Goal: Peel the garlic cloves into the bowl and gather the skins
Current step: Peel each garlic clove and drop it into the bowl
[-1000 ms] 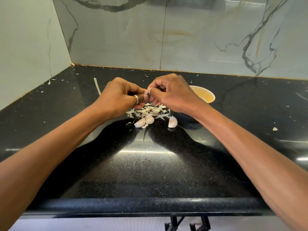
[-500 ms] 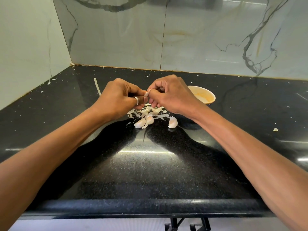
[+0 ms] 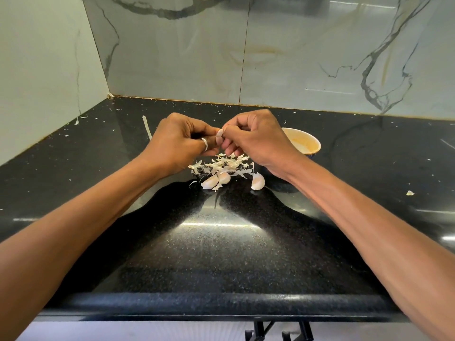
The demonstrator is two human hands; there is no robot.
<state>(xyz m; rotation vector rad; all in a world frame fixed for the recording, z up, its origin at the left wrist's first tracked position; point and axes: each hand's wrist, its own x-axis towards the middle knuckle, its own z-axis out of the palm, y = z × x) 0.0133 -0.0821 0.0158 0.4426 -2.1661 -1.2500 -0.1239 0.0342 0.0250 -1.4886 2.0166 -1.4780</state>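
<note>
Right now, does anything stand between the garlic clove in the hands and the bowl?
Nothing visible does. Only the right hand, which pinches the garlic clove with the left hand, lies before the bowl.

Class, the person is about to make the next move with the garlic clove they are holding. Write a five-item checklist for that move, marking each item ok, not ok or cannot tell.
1. Clove held firmly: ok. The left hand and right hand both pinch it.
2. Clove fully peeled: cannot tell. The hands cover most of it.
3. Bowl upright and open: ok. It stands just right of the right hand.
4. Skins all in one pile: not ok. Flecks lie scattered over the counter.
5. No cloves left waiting: not ok. Three loose cloves lie beside the pile.
</note>
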